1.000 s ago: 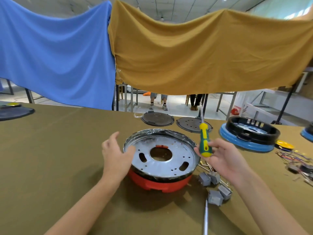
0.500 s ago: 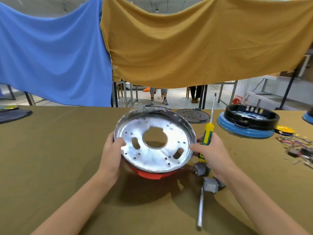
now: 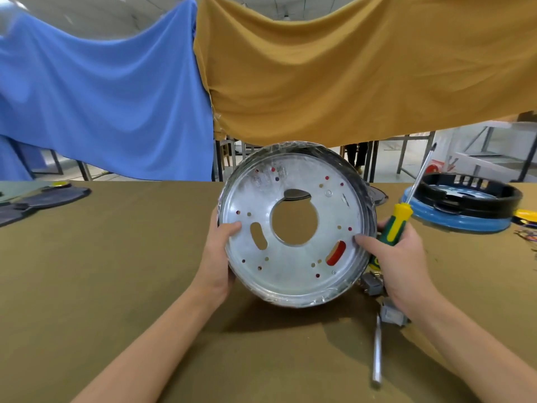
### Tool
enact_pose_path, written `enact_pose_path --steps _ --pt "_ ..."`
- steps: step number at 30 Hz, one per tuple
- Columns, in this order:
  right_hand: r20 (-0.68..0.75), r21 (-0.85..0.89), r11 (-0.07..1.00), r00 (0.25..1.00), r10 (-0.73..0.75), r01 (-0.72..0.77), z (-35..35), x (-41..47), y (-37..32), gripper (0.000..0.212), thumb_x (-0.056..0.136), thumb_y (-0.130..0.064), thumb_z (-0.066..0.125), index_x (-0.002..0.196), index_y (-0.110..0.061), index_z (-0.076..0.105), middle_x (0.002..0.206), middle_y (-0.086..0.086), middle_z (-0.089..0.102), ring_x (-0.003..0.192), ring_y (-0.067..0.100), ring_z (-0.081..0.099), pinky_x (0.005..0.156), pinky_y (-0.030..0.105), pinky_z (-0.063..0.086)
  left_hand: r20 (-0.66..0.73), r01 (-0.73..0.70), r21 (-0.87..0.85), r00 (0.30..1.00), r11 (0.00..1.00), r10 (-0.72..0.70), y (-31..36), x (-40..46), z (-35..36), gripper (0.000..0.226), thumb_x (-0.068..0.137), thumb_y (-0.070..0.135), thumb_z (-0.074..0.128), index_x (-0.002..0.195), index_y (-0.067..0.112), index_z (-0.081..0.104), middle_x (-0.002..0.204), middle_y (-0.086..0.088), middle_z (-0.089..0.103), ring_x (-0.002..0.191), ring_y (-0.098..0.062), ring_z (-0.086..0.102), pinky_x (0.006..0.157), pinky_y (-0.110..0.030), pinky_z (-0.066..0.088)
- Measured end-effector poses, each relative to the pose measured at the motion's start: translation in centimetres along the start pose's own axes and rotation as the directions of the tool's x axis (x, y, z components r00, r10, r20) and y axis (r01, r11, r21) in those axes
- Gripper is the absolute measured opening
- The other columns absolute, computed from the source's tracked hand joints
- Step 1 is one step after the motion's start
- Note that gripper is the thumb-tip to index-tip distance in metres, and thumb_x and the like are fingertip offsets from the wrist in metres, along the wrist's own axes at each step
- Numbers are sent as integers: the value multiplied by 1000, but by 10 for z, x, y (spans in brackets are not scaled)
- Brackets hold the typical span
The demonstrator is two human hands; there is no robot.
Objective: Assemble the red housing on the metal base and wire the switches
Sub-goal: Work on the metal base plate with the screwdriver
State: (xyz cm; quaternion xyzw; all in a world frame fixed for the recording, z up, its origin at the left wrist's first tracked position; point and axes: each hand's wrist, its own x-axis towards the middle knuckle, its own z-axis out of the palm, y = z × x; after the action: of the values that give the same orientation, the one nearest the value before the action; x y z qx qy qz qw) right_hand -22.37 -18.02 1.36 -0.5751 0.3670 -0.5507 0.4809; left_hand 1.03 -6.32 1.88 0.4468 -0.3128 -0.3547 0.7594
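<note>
Left hand (image 3: 218, 257) clamps metal base (image 3: 293, 228) rim, thumb on face. Right hand (image 3: 398, 257) pinches opposite rim, fingers wrapped round screwdriver (image 3: 395, 225). Base tilted toward camera.

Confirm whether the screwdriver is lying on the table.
No. The right hand holds the screwdriver upright beside the metal base.

Metal base (image 3: 293, 257): dull silver sheet metal, smooth, faintly scuffed; rim wrapped in crinkled clear film. Screwdriver (image 3: 396, 228): glossy yellow-green plastic handle, bright steel shaft. Table (image 3: 116, 257): matt olive cloth cover. Hanging drapes (image 3: 348, 77): soft matt fabric, blue and mustard.
</note>
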Motion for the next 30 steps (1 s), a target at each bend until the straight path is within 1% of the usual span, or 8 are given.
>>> enact_pose_path --steps 6,12,16,18,20,24,27,30 --pt "-65 -13 998 996 -54 53 4 -1 2 21 85 -6 69 92 -19 54 79 1 69 71 19 70 58 28 54 54 -10 -19 999 1000 11 -3 3 -4 64 80 30 63 140 12 51 128 -20 64 113 -38 65 78 -40 58" --pt "-53 -24 997 996 -77 75 5 -3 2 22 86 -5 66 85 -21 52 60 -11 61 54 6 61 52 25 49 47 -41 -34 998 999 42 -6 6 -6 56 83 29 65 137 24 53 126 -13 67 110 -33 68 83 -45 58" --pt "-49 -16 997 996 -79 78 4 -5 0 19 86 -4 66 87 -18 54 71 1 66 66 20 66 57 31 55 46 -33 -18 998 999 34 -8 9 -9 53 83 28 64 135 25 54 126 -14 66 110 -35 67 86 -51 57" --pt "-40 2 997 997 -73 73 5 -6 -2 16 87 -6 68 91 -16 56 81 9 68 74 26 69 61 32 59 39 -17 -7 999 1000 18 -8 10 -10 55 81 27 63 136 20 54 127 -18 65 108 -37 67 81 -48 58" --pt "-14 27 997 998 -69 69 6 -7 -4 15 89 -15 71 97 -14 58 85 6 72 77 21 72 64 31 60 33 -19 7 999 1000 19 -9 10 -12 57 78 24 62 134 17 56 125 -20 66 102 -36 69 74 -43 59" --pt "-64 -34 997 995 -74 72 5 -7 -5 18 89 -16 71 98 -10 56 89 16 68 80 31 69 71 43 61 42 -60 31 997 998 58 -8 10 -13 60 72 17 60 132 18 57 118 -17 68 93 -31 71 68 -40 59" --pt "-72 -39 996 994 -80 77 5 -6 -5 16 89 -12 70 95 -12 55 84 14 67 76 27 69 58 27 59 65 -19 11 998 1000 19 -7 9 -13 66 71 18 62 136 10 54 126 -24 63 99 -36 69 68 -40 59" --pt "-52 -18 997 996 -76 75 5 -7 -6 16 89 -11 70 94 -12 54 82 14 65 68 19 68 54 19 55 57 -19 10 998 1000 18 -8 8 -14 65 71 18 62 136 8 54 128 -23 63 102 -36 68 69 -39 60"
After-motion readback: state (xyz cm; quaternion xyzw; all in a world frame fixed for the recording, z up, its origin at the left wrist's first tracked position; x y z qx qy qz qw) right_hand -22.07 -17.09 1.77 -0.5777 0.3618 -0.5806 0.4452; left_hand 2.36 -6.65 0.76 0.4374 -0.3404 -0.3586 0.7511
